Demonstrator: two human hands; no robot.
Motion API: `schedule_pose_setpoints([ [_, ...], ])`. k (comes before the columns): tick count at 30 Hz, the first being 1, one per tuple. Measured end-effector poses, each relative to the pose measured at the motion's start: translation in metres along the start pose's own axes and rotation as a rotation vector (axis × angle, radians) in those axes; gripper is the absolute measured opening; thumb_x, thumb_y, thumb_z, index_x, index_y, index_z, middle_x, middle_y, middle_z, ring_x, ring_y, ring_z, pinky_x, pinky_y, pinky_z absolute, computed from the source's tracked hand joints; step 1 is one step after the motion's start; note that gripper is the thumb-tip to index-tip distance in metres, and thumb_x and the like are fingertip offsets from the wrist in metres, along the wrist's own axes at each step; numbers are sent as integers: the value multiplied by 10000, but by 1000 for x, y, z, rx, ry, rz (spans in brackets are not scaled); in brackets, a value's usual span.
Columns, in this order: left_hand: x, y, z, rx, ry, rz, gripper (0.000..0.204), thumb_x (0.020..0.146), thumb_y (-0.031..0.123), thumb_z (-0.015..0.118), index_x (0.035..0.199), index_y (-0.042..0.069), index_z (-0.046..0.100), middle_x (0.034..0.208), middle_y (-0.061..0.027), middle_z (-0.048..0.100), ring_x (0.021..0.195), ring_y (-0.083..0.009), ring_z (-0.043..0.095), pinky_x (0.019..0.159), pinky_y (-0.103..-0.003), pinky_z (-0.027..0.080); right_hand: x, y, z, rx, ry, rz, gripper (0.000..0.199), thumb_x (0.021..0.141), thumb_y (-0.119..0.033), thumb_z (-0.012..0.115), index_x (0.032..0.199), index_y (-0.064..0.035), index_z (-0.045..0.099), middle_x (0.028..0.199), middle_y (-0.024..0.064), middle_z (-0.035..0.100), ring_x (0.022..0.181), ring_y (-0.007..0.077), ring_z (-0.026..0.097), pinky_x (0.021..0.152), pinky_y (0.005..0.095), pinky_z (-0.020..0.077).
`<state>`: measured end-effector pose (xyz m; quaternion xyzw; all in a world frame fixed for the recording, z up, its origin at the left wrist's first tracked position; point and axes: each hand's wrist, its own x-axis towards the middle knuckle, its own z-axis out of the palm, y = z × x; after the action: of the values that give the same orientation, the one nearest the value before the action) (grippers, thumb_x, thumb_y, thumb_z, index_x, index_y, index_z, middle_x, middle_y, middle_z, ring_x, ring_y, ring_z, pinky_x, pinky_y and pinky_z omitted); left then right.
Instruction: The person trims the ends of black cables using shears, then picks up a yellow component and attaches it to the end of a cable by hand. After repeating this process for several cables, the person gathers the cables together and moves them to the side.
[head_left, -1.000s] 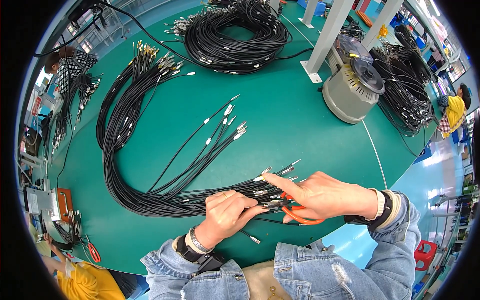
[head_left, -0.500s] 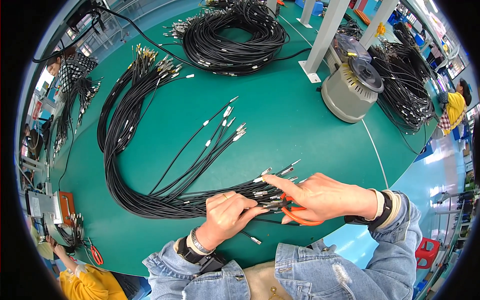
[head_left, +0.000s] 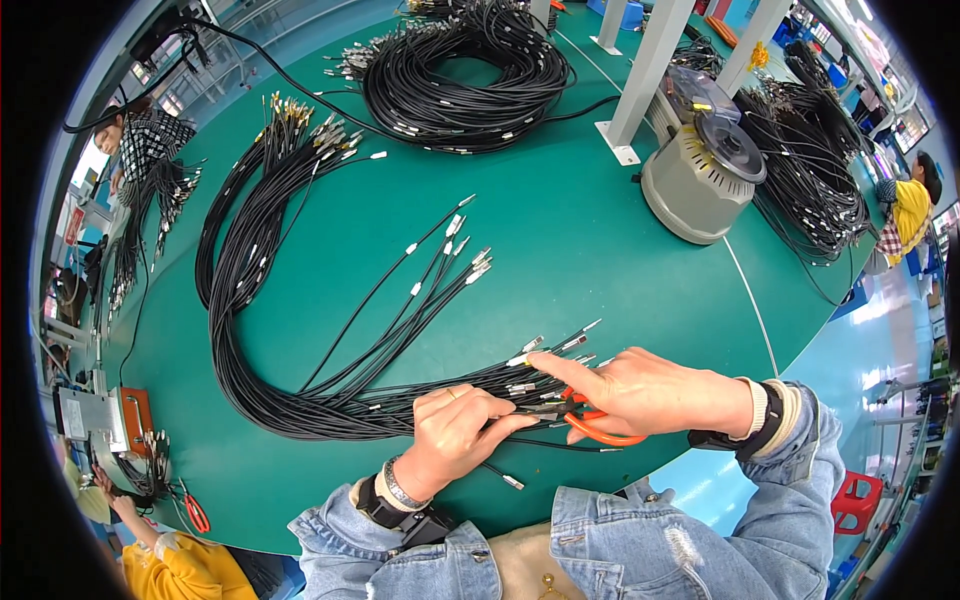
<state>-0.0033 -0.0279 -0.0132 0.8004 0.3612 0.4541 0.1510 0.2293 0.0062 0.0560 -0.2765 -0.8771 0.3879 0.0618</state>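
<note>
A long bundle of black cables (head_left: 290,408) curves over the green table, its connector ends lying under and beyond my hands. My left hand (head_left: 455,430) is closed, thumb and fingers pinching a cable end at the near side of the bundle. My right hand (head_left: 645,395) is wrapped round orange-handled pliers (head_left: 612,437), index finger stretched forward. The jaws of the pliers meet the cable end close to my left fingertips. Several cables with metal tips and white labels (head_left: 450,245) fan out from the bundle. One loose labelled end (head_left: 512,481) lies nearer to me.
A large coil of black cables (head_left: 465,85) lies at the far side. A grey round machine (head_left: 700,185) stands by a white metal post (head_left: 648,85) at right, with more cables (head_left: 810,170) behind. Red-handled pliers (head_left: 195,512) and a co-worker's yellow sleeve (head_left: 185,568) are at lower left.
My hands and the pliers stay almost in place; the orange handles look slightly shifted. At lower left the co-worker's hand and arm have moved a little.
</note>
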Motion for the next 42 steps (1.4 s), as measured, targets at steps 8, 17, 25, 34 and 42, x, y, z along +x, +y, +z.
schedule_pose_setpoints([
  [8, 9, 3, 2, -12, 37, -40, 231, 660, 84, 814, 822, 45, 654, 584, -24, 589, 464, -137, 533, 430, -238, 381, -7, 52, -7, -178, 483, 331, 699, 811, -52, 615, 1401, -50, 241, 652, 113, 592, 595, 337, 585, 555, 420, 449],
  [17, 23, 10, -1, -94, 20, -298, 168, 763, -18, 713, 924, 16, 680, 626, -53, 605, 478, -87, 514, 436, -220, 372, -22, 79, -14, -218, 542, 543, 598, 809, -41, 604, 1347, -65, 344, 840, 204, 641, 761, 390, 613, 675, 452, 481],
  [25, 18, 8, 4, -161, 102, -351, 105, 800, -46, 677, 900, -26, 656, 686, -45, 640, 545, -54, 552, 455, -186, 401, -3, 29, 23, 667, 957, 269, 150, 891, -40, 581, 1029, 19, 591, 799, 32, 613, 714, 100, 571, 661, 238, 476],
  [34, 22, 13, 3, -214, 140, -419, 131, 807, -51, 672, 931, -32, 635, 726, -47, 651, 583, -40, 568, 478, -168, 415, 39, -16, 76, 1029, 851, 131, 73, 901, -47, 587, 949, 7, 596, 859, 12, 603, 800, 56, 557, 703, 222, 467],
  [42, 20, 12, 5, -181, 133, -384, 132, 796, -54, 680, 920, -29, 642, 735, -59, 664, 579, -38, 567, 479, -170, 418, 44, -6, 80, 957, 851, 139, 42, 902, -30, 580, 917, 9, 579, 868, 18, 597, 788, 58, 551, 704, 222, 460],
])
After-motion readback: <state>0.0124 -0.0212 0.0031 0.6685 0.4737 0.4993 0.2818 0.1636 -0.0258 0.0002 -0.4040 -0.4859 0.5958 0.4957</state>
